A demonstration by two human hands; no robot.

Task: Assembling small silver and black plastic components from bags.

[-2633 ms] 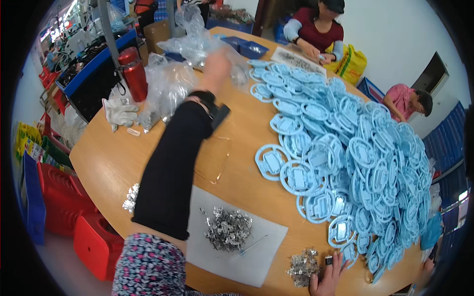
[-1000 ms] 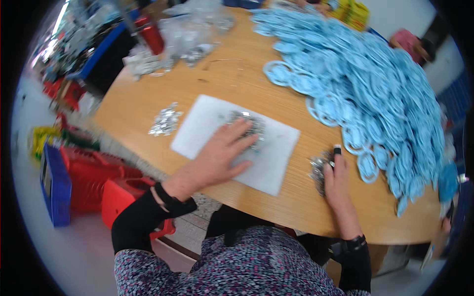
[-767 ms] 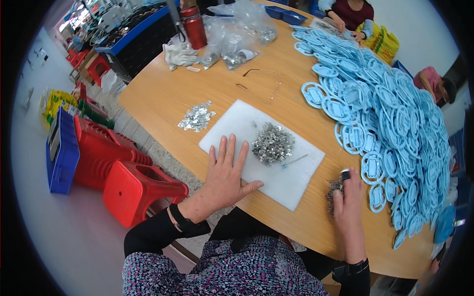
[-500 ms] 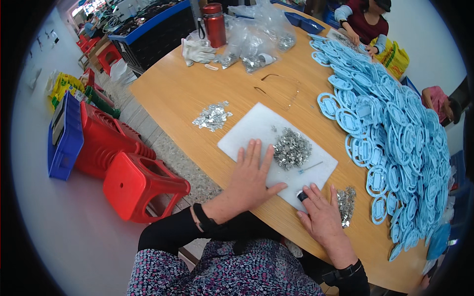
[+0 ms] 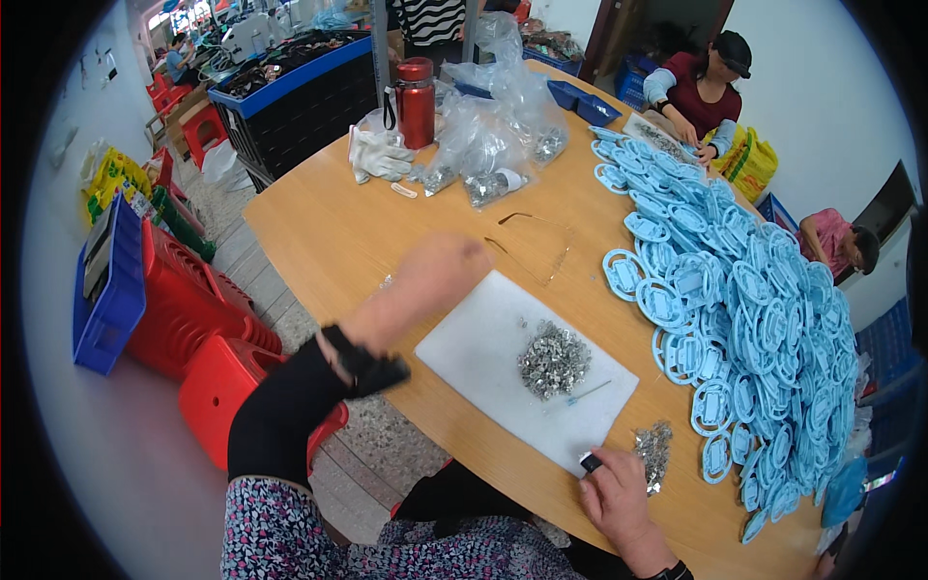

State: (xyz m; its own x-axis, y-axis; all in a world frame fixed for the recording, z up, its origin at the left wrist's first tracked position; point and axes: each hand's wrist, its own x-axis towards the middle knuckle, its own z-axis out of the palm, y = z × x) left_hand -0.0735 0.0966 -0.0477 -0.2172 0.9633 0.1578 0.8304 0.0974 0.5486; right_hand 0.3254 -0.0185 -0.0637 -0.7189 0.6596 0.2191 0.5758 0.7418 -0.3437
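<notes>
My left hand, blurred by motion, reaches across the table past the far left corner of a white foam board. Its fingers are smeared, so any grip is hidden. Beneath that arm, only a sliver of a loose silver pile shows. On the board lies a heap of small silver metal pieces, with a thin tool with a blue part beside it. My right hand, a black ring on one finger, rests at the board's near right corner, thumb apart from the bent fingers. Close to it lies another silver pile.
Light blue oval plastic pieces are heaped along the right side. Eyeglasses lie beyond the board. Farther back are a red flask, white gloves and clear bags. A person works at the far right; red stools stand left.
My left hand has lifted off the board and swung forward over the left pile. My right hand stays by the near corner, its fingers more bent. The view has shifted slightly.
</notes>
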